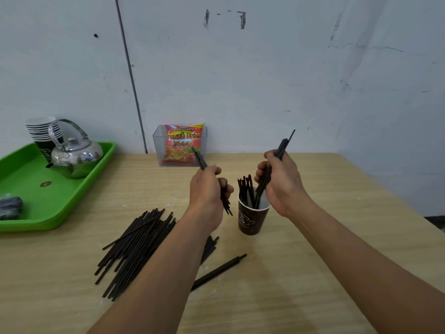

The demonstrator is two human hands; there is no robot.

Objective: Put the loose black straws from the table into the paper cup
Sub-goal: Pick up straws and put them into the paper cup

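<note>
A brown paper cup (pixel 249 219) stands upright mid-table with several black straws (pixel 245 189) sticking out of it. My right hand (pixel 281 182) is closed around a bundle of black straws (pixel 285 144) whose lower ends reach into the cup. Just left of the cup, my left hand (pixel 207 189) grips a smaller bundle of straws (pixel 198 159), tilted, held above the table. A large pile of loose black straws (pixel 137 247) lies on the table to the left, partly hidden under my left forearm. A single straw (pixel 221 270) lies apart between my forearms.
A green tray (pixel 36 201) at the left holds a metal kettle (pixel 77 156), stacked paper cups (pixel 42 131) and a dark bundle (pixel 10 207). A clear box (pixel 159 150) with a snack packet (pixel 184 143) stands against the wall. The table's right edge runs diagonally at the far right.
</note>
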